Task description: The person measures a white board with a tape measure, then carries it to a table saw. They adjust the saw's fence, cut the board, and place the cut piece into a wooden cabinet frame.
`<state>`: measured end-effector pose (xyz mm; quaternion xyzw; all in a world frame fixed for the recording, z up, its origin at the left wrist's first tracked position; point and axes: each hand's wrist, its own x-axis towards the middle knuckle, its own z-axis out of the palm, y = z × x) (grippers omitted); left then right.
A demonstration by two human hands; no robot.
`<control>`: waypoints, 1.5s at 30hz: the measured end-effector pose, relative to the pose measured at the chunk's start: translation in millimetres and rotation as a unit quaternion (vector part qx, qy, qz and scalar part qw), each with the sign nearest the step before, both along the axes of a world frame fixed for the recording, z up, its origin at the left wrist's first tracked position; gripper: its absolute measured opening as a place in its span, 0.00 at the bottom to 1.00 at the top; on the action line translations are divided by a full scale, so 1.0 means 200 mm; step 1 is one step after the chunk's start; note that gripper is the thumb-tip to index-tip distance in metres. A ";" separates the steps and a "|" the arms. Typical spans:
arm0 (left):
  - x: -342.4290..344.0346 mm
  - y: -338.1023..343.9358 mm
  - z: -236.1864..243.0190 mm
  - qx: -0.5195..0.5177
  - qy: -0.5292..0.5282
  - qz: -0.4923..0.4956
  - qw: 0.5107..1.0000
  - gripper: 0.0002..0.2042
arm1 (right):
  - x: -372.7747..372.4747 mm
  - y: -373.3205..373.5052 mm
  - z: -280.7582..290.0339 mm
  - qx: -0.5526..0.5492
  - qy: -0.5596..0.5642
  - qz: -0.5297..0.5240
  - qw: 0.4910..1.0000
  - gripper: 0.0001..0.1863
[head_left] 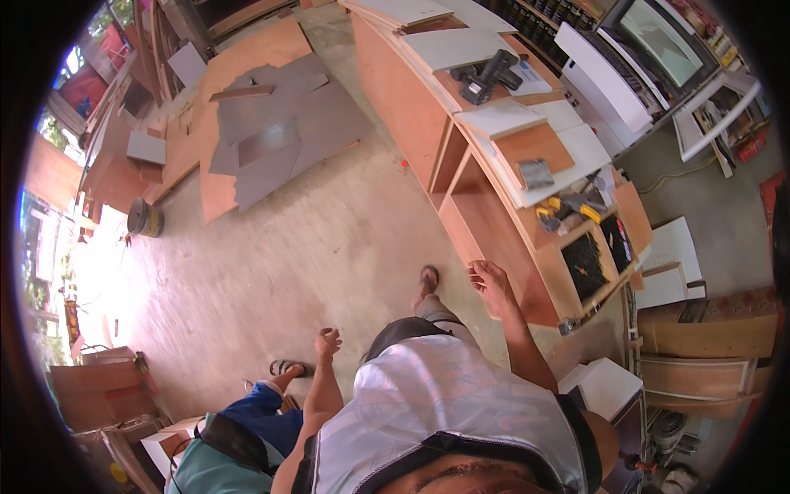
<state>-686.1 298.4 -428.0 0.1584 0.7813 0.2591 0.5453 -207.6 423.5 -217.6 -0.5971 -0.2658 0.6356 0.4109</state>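
Note:
My left hand [327,341] hangs over the concrete floor at my side, its fingers curled in with nothing visible in them. Further right, my right hand [490,281] is held out beside the lower front of a wooden workbench [527,284]. Its fingers are bent loosely and a little apart, and I see nothing in them. On the bench top lie a black cordless power tool [492,76], a grey block [536,173] and a yellow-and-black hand tool [568,212]. White boards [502,118] are spread there too.
Plywood [280,45] and torn grey sheeting [329,123] cover the floor ahead. A dark bucket [146,218] stands at the left. Another person in a teal shirt [222,461] is close by at the lower left. A white cabinet-like machine [609,90] stands beyond the bench.

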 end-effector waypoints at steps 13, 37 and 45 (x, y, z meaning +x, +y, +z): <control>0.01 1.03 0.16 -0.038 -0.063 0.124 0.989 0.20 | -0.45 1.92 0.40 0.114 0.021 0.137 0.984 0.13; -1.62 4.54 0.27 0.093 0.033 -0.084 0.992 0.18 | -0.82 3.79 0.83 0.210 -0.151 -0.013 0.966 0.17; -0.69 5.78 1.23 0.316 0.000 -0.170 0.933 0.28 | -0.12 4.34 0.68 0.163 -0.135 -0.175 0.961 0.18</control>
